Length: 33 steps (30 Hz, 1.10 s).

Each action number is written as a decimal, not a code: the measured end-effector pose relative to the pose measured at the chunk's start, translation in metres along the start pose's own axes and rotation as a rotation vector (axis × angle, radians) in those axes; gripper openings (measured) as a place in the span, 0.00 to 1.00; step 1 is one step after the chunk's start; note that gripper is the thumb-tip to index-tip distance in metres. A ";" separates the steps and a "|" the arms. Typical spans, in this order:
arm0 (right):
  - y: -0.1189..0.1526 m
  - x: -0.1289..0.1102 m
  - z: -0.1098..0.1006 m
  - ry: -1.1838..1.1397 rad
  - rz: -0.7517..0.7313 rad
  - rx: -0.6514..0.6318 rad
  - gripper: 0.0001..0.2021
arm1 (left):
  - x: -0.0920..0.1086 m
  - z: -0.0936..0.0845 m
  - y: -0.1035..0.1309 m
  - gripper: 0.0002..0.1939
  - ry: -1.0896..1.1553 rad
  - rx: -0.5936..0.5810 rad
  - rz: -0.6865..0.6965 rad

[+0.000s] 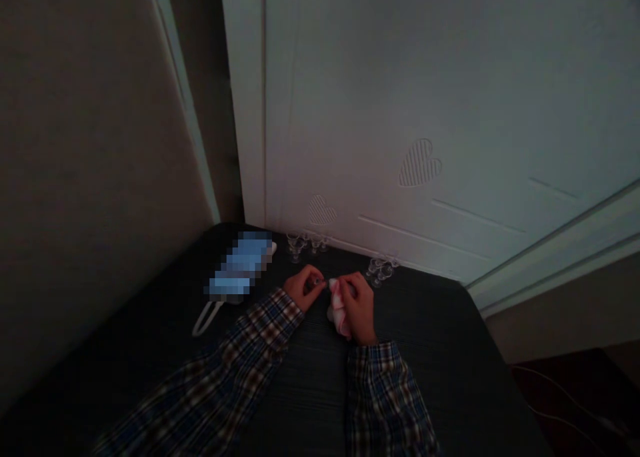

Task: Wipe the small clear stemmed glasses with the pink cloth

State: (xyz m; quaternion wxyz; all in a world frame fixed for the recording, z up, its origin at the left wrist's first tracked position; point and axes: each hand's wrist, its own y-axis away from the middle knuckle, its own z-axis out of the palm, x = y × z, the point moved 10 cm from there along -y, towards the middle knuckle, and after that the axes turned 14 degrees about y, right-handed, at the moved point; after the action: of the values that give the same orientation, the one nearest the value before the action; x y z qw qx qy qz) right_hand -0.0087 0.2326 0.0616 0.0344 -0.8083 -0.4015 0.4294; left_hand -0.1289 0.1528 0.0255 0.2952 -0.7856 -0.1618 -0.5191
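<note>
Small clear stemmed glasses stand at the back of the dark table in two groups, a left group (295, 243) and a right group (383, 269). My left hand (303, 287) is closed around a small clear object (316, 282), which looks like another such glass but is mostly covered by the fingers. Just right of it, my right hand (358, 305) pinches a pink and white cloth (339, 312) that hangs below the fingers. The cloth's upper end is close to the small object; whether they touch is too dark to tell.
A phone (243, 263) with a lit, blurred screen and a white strap or cable loop (206, 318) lies on the left of the dark table (310, 397). Behind rises a white panel (350, 110) with heart patterns. A wall stands at left.
</note>
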 end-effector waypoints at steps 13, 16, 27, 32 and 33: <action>0.001 0.005 0.009 0.004 -0.008 -0.042 0.09 | 0.001 0.007 -0.002 0.11 -0.013 -0.076 0.005; 0.001 0.012 0.012 0.015 0.025 -0.048 0.10 | -0.002 0.001 -0.002 0.12 0.010 -0.031 -0.002; 0.002 0.000 0.007 -0.012 -0.022 -0.046 0.09 | -0.003 0.017 -0.001 0.11 0.096 -0.159 -0.003; 0.002 0.001 0.014 -0.026 -0.015 -0.082 0.10 | -0.003 0.010 0.000 0.10 0.141 -0.099 -0.006; 0.002 0.001 0.015 -0.026 -0.016 -0.089 0.10 | -0.004 0.009 0.000 0.10 0.147 -0.086 -0.013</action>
State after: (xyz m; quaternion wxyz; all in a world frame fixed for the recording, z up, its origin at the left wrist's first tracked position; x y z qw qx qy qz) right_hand -0.0179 0.2282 0.0509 -0.0032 -0.8000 -0.4271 0.4214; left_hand -0.1243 0.1588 0.0194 0.2686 -0.7563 -0.1224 -0.5839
